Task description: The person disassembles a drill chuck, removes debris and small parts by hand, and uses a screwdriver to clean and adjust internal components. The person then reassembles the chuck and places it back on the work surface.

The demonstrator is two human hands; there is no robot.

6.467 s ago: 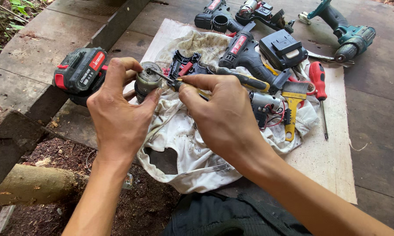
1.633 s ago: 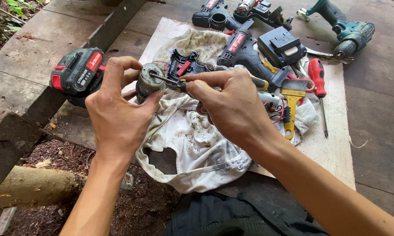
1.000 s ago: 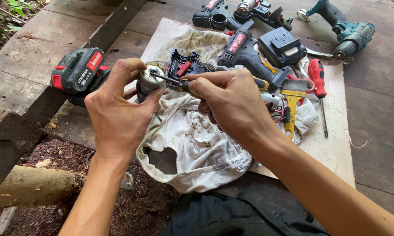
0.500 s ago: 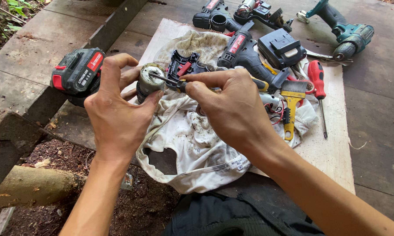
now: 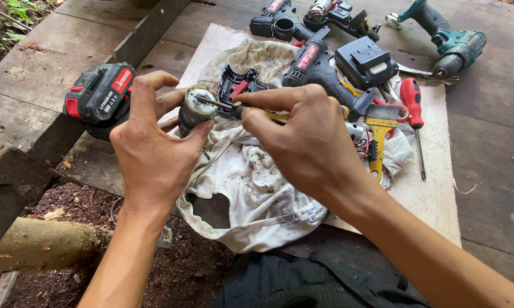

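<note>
A small cylindrical motor (image 5: 195,109) is held in the left hand (image 5: 154,154), the grip closed around its body with the thumb below and the fingers curled over its far side, so that the round end face is turned toward the right hand (image 5: 302,142). A screwdriver (image 5: 234,108) with a yellow and black handle is pinched in the right hand between thumb and forefinger, a narrow grip closed on the handle, and its metal tip is laid on the motor's end face. Both grips are held just above a stained white cloth (image 5: 251,182), which is spread over a pale board (image 5: 433,194) on the dark wooden table (image 5: 490,171). Just left of the left grip, a red and black battery pack (image 5: 100,94) is seen, close to the knuckles and at the table's edge, beyond which bare soil and a log (image 5: 34,245) lie lower down. Beyond the right grip, the room is crowded: a black plastic housing (image 5: 240,82), a black and red drill body (image 5: 317,71), a yellow-handled brush (image 5: 378,134) and a red-handled screwdriver (image 5: 412,108) are packed close together. Farther off, a teal drill (image 5: 453,45) is laid near the board's far corner. Toward the person, the cloth's edge hangs over the board's near edge, and dark fabric (image 5: 302,279) is seen below it.
</note>
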